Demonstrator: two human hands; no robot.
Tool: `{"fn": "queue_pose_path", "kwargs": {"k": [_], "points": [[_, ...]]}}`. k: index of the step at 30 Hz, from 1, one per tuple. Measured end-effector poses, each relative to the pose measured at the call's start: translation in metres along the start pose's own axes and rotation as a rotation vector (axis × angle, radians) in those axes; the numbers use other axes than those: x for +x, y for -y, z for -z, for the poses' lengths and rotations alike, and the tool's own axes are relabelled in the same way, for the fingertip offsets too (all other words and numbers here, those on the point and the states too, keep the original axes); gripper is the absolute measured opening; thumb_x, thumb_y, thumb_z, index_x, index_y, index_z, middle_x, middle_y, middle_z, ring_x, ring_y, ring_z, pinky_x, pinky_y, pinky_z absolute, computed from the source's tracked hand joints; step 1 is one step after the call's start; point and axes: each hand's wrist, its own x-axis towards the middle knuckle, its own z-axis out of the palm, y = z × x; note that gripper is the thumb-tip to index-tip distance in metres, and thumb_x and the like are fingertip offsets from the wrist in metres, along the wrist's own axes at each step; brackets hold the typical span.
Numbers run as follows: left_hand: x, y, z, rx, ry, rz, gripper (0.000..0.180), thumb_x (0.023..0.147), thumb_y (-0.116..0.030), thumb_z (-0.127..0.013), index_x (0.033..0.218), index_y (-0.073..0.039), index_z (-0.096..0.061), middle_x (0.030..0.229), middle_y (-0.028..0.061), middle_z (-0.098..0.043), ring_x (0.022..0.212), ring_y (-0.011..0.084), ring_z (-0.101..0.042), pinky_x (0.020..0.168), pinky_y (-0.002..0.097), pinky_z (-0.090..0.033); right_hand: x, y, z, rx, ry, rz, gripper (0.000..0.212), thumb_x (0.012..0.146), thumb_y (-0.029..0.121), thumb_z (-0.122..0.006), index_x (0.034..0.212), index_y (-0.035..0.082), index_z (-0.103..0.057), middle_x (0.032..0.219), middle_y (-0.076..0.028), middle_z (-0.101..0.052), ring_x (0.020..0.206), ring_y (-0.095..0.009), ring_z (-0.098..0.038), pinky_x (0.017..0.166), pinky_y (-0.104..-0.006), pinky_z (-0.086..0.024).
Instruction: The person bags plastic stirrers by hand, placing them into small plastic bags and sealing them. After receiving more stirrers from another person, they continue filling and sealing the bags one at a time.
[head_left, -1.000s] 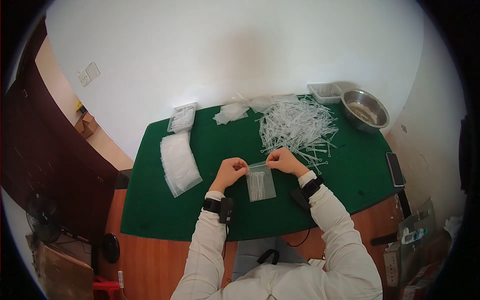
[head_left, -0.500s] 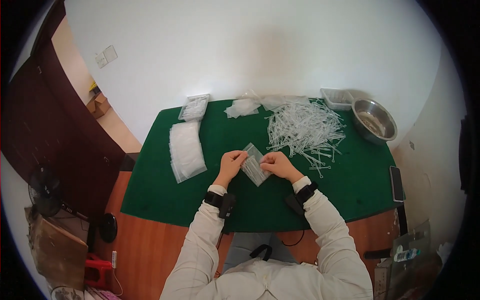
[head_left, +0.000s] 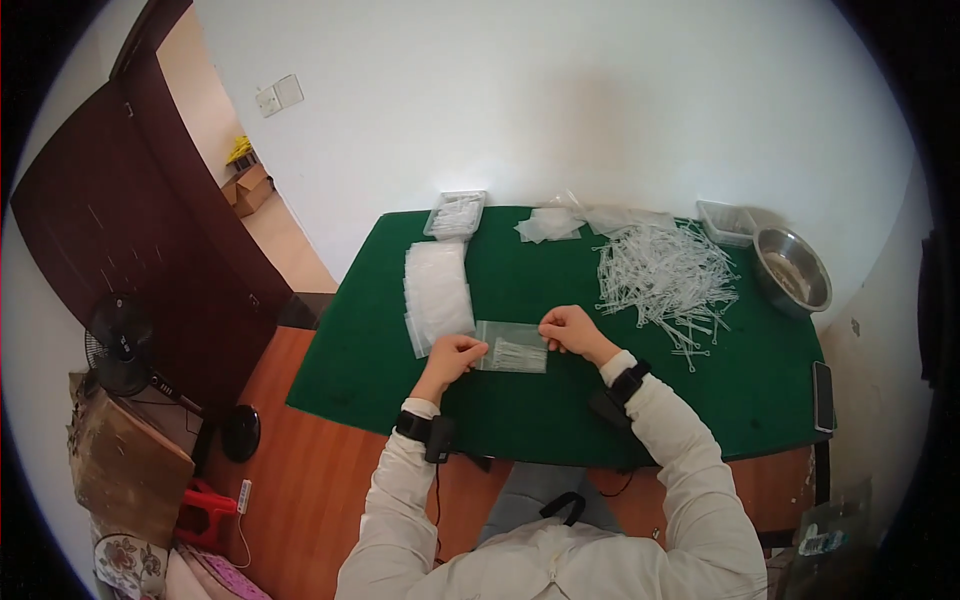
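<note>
Green counter (head_left: 540, 425), clear plastic bag (head_left: 506, 331)
Your left fingers (head_left: 474, 350) pinch its left end, your right fingers (head_left: 551, 332) pinch its top right corner; thin sticks (head_left: 522, 354) lie inside.

No lettering or number could be read. The pale mark (head_left: 125, 345) on the black fan (head_left: 118, 330) was too small.

My left grip (head_left: 458, 357) pinches a small clear plastic bag (head_left: 512, 331) by its lower left corner, my right grip (head_left: 572, 330) by its upper right edge. It is flat and oblong, its long sides running left to right over the green counter (head_left: 525, 420); whether it touches, I can't tell. Inside, thin whitish sticks (head_left: 522, 355) lie bunched lengthwise, toward the right end.
</note>
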Motion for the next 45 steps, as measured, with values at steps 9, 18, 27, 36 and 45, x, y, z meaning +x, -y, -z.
{"fn": "queue_pose_path", "kwargs": {"k": [9,18,27,36,45], "points": [[-0.015,0.032,0.072,-0.076,-0.249,0.063,0.018,0.076,-0.014,-0.063,0.075,0.004,-0.061,0.060,0.0037,-0.058,0.051,0.0088,-0.054,0.049,0.0207,-0.045,0.098,-0.002,-0.085,-0.188,-0.027,0.201,0.013,0.075,0.012,-0.060,0.075,0.000,-0.057,0.063,-0.006,-0.057,0.054,-0.015,-0.055,0.047,-0.0271,-0.042],[-0.019,0.031,0.080,0.266,-0.435,-0.023,0.030,0.069,-0.021,-0.070,0.084,0.003,-0.060,0.072,0.0085,-0.059,0.064,0.0162,-0.057,0.058,0.0272,-0.047,0.092,0.004,-0.103,-0.466,-0.131,0.308,0.047,0.069,0.028,-0.067,0.101,-0.002,-0.051,0.095,-0.017,-0.056,0.085,-0.028,-0.054,0.073,-0.0335,-0.043],[-0.003,0.033,0.089,0.693,-0.344,-0.140,0.050,0.057,-0.032,-0.076,0.091,0.001,-0.058,0.085,0.0144,-0.053,0.085,0.0290,-0.053,0.070,0.0350,-0.044,0.069,0.000,-0.119,-1.014,0.002,0.301,0.091,0.072,0.040,-0.062,0.130,-0.010,-0.013,0.134,-0.024,-0.022,0.126,-0.036,-0.019,0.102,-0.0457,-0.016],[0.046,0.044,0.099,0.502,-0.305,-0.125,0.036,0.057,-0.025,-0.075,0.069,0.005,-0.058,0.066,0.0175,-0.055,0.066,0.0307,-0.056,0.060,0.0389,-0.043,0.119,-0.009,-0.129,-0.961,-0.105,0.247,0.080,0.078,0.030,-0.057,0.130,-0.010,-0.011,0.134,-0.025,-0.022,0.126,-0.035,-0.021,0.102,-0.0459,-0.016],[0.080,0.053,0.108,0.436,-0.326,-0.071,0.032,0.059,-0.020,-0.073,0.073,0.004,-0.058,0.075,0.0198,-0.057,0.072,0.0313,-0.056,0.063,0.0390,-0.044,0.147,-0.013,-0.139,-0.806,-0.276,0.217,0.077,0.078,0.023,-0.055,0.129,-0.013,-0.009,0.131,-0.027,-0.026,0.125,-0.036,-0.023,0.102,-0.0456,-0.018]]}}
